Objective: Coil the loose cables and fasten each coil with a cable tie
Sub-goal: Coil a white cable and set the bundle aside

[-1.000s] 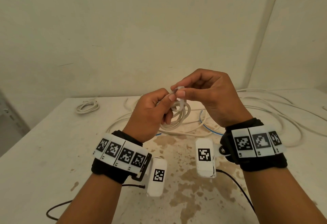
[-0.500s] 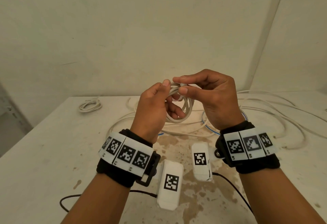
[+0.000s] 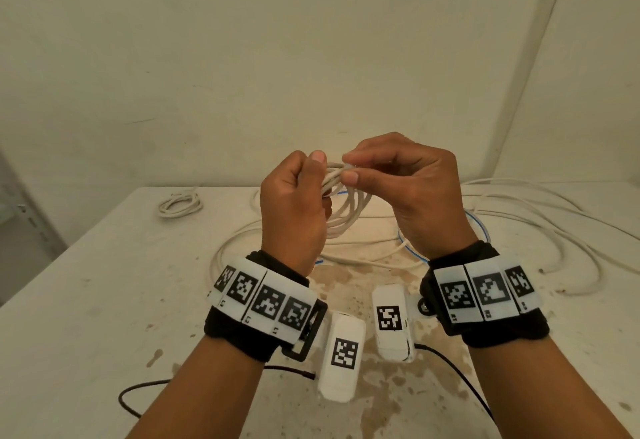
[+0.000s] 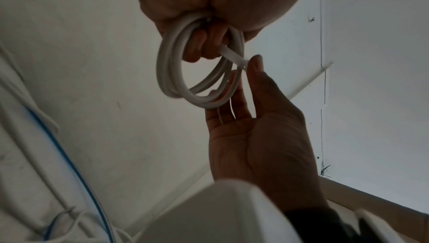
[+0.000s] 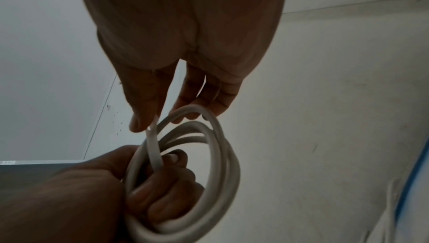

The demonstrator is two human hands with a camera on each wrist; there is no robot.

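Observation:
A small coil of white cable (image 3: 348, 211) (image 4: 171, 74) (image 5: 218, 157) hangs in the air above the table, gripped at its top by my left hand (image 3: 294, 203) (image 5: 130, 182), whose fingers curl through the loops. A flat white cable tie (image 4: 233, 57) (image 5: 153, 148) passes around the coil's strands. My right hand (image 3: 408, 189) (image 4: 253, 111) pinches the tie's free end between thumb and forefinger, just right of the left thumb. The tie's head is hidden by the fingers.
A white stained table (image 3: 86, 300) lies below. Long loose white cables (image 3: 540, 227) and a thin blue one (image 3: 405, 248) sprawl behind and to the right. A small bundled white cable (image 3: 180, 203) sits far left. Black wires (image 3: 138, 400) run near the front edge.
Both hands have risen slightly with the coil. The left hand turned its back toward me, and the right hand's pinch shifted from above the coil to its top right side.

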